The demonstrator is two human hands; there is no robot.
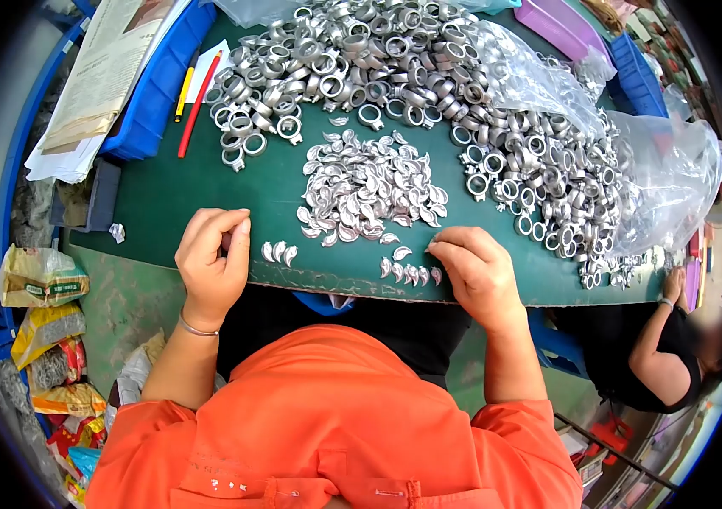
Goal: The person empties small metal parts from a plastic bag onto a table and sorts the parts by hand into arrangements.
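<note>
A heap of small silver leaf-shaped metal pieces (pixel 369 182) lies on the green tabletop in front of me. My left hand (pixel 215 254) is closed at the table's front edge, thumb and index finger pinched; whatever is between them is hidden. Just right of it, three leaf pieces (pixel 279 253) stand in a short row. My right hand (pixel 475 270) is also closed, its fingertips bunched beside a row of several leaf pieces (pixel 410 274). One more loose leaf piece (pixel 402 253) rests above that row. I cannot make out anything in the right fingers.
Silver metal rings (pixel 361 51) pile across the back and right, partly under clear plastic bags (pixel 662 182). A red pencil (pixel 200 106), a yellow pencil (pixel 184 93) and a blue bin (pixel 157 89) with papers sit at left. Another person (pixel 666 356) works at far right.
</note>
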